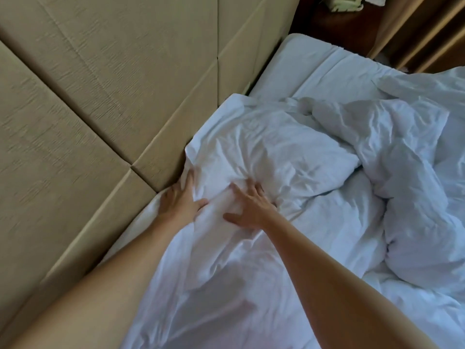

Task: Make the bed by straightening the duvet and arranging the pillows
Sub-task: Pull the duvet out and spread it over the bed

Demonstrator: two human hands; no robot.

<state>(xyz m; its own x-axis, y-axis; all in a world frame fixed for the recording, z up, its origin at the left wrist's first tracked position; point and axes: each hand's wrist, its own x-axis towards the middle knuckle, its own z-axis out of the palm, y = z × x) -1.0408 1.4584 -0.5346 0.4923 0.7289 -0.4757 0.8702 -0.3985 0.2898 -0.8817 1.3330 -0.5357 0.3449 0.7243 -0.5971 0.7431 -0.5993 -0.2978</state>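
A white pillow [271, 147] lies against the padded headboard near the middle of the view. My left hand [180, 201] presses its near left corner with fingers straight, close to the headboard. My right hand [249, 210] lies flat on the pillow's near edge, fingers spread. A crumpled white duvet [407, 177] is heaped to the right, partly over the pillow's far side. More white bedding [226, 285] runs under my forearms; I cannot tell whether it is another pillow or the duvet.
The beige padded headboard [100, 96] fills the left side. Bare white sheet [314, 69] shows at the bed's far corner. Beyond it are a dark floor and tan curtains [422, 34], with a pale object [347, 2] at the top edge.
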